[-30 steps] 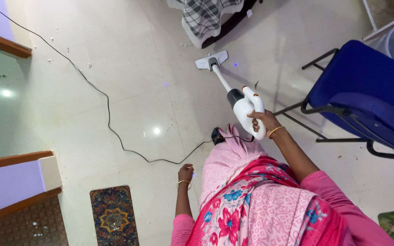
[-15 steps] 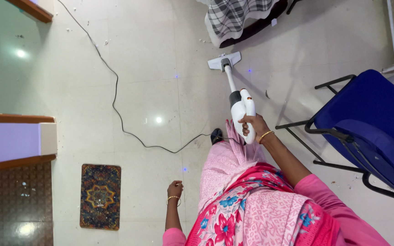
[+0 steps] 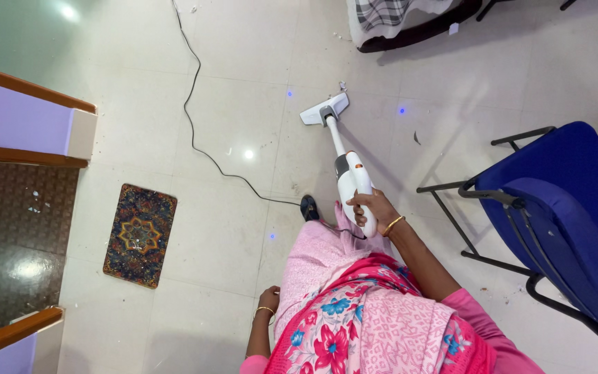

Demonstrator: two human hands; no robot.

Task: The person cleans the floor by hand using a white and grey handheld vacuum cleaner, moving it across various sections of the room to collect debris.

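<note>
A blue chair [image 3: 576, 201] stands to the right of the grip; a patterned mat [image 3: 140, 234] lies well to its left. The right hand [image 3: 372, 208] clasps the white stick vacuum [image 3: 349, 179], its head [image 3: 324, 111] on the floor beyond. The left hand [image 3: 268, 299] hangs loosely curled, holding nothing.

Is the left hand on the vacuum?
No, only the right hand grips the vacuum; the left hand hangs free.

White vacuum [image 3: 346, 166] is gripped at frame centre by right hand [image 3: 372, 208]; its head [image 3: 324, 111] is set on tile floor [image 3: 243, 83]. Left hand [image 3: 268, 299] is hung low, empty. Blue chair [image 3: 562, 208] is seen right, rug [image 3: 140, 234] left.
</note>
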